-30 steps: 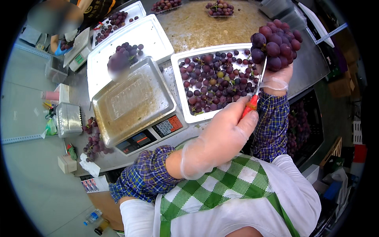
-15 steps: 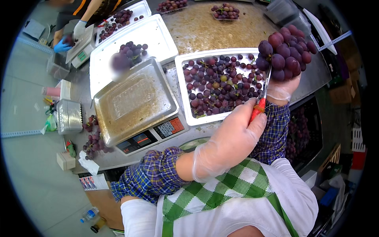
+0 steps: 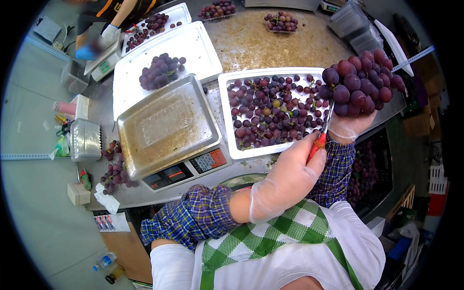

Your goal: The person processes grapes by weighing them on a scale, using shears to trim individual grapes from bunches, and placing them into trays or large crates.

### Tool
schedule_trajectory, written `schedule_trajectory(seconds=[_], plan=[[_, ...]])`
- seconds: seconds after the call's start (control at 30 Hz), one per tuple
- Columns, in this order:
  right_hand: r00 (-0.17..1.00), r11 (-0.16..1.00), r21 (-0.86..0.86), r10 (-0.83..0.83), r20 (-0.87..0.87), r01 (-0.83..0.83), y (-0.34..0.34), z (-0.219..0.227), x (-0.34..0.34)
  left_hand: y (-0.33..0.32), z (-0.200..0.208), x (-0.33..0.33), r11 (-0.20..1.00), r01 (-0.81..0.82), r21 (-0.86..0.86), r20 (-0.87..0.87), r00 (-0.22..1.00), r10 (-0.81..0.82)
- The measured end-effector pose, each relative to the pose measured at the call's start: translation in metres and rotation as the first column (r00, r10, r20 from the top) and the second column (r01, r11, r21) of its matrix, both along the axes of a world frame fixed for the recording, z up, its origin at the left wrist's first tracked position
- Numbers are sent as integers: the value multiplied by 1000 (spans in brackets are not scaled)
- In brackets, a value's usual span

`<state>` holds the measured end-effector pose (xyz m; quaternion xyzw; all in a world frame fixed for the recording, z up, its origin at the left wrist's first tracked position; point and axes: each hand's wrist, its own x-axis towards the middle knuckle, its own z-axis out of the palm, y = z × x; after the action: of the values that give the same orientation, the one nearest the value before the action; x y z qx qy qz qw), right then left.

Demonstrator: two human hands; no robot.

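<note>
My right hand point(image 3: 352, 126), in a clear plastic glove, holds up a bunch of dark red-purple grapes point(image 3: 365, 84) from beneath; most of its fingers are hidden. In my gloved left hand point(image 3: 296, 166) are small red-handled scissors point(image 3: 317, 143), fingers wrapped round the grips. The narrow metal blades point up to the bunch's left edge, by the stems; whether they touch a stem I cannot tell. Below and left of the bunch is a white foam tray point(image 3: 241, 153) with many loose grapes point(image 3: 270, 116), some with green stem bits.
Left of the tray stands a scale point(image 3: 169, 123) with a stained metal pan. Behind it another grape bunch point(image 3: 162, 70) lies on a white foam lid point(image 3: 130, 92). Clear punnets point(image 3: 86, 140) are stacked at left. A co-worker's blue-gloved hand point(image 3: 87, 51) works far left; a dark crate of grapes point(image 3: 369, 169) sits lower right.
The bunch has moved slightly right and down in the picture, and my left hand has shifted a little right with the scissors. The table view has drifted slightly downward.
</note>
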<state>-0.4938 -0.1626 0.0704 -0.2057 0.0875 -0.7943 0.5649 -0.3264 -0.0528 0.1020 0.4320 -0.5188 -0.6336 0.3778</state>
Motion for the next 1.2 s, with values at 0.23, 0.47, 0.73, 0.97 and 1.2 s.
schedule_trajectory(seconds=[0.23, 0.47, 0.73, 0.97, 1.2], plan=[[999, 999, -26, -44, 29, 44, -3, -19, -12, -2, -4, -5, 996, 7, -85, 20, 1000, -5], [1000, 994, -110, 12, 4, -12, -9, -33, -23, -4, -10, -9, 983, -22, -184, 88, 995, 39], [984, 990, -88, -122, -131, 111, 3, -21, -22, -1, -12, -10, 979, 3, -203, 99, 995, 17], [996, 913, -406, 3, 91, 34, -4, 38, 5, -1, -8, -10, 982, 132, 133, -183, 977, -106], [945, 919, -317, -293, -147, 235, -5, 43, -2, -4, -11, -7, 983, 143, 111, -161, 979, -125]])
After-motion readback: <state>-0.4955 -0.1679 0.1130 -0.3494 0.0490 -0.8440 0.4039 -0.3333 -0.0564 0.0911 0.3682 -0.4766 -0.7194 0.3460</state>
